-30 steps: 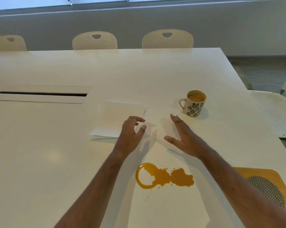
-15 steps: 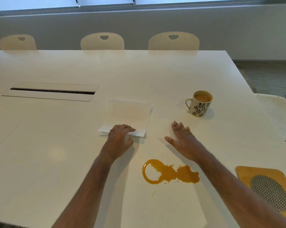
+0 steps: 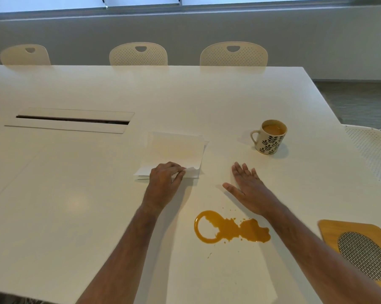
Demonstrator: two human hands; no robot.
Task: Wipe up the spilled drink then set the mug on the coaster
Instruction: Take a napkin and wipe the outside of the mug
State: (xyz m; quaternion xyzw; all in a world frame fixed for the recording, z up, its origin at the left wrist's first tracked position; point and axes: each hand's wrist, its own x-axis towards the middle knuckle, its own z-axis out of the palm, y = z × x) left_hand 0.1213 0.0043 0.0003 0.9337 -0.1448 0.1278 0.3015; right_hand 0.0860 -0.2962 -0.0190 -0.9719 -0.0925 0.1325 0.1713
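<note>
Two hands are over the white table (image 3: 80, 194), and only the left one has found work. The left hand (image 3: 163, 183) has come down onto the near edge of the paper napkins (image 3: 176, 150), where a second ago it hovered short of them with fingers curled in the air; now thumb and fingers pinch the near right corner of the top sheet, which curls up off the stack. The right hand (image 3: 248, 189) has sunk from a raised, edge-on pose to lie flat, palm down, fingers spread and holding nothing, just to the right of the napkins.

Taking the spill (image 3: 231, 229) as the landmark: this orange-brown ring and puddle lies untouched, nearer the person than both hands. The napkins sit beyond it and slightly left. The patterned mug (image 3: 270, 137), upright and nearly full, stands beyond it to the right, clear of the puddle. The wooden coaster (image 3: 347, 229) with its woven metal centre lies to the spill's right, near the table edge, with nothing on it.

By my reading, the shift from reaching to pinching means the wiping tool is being secured; no wiping has begun, and the mug's move to the coaster is still ahead.
</note>
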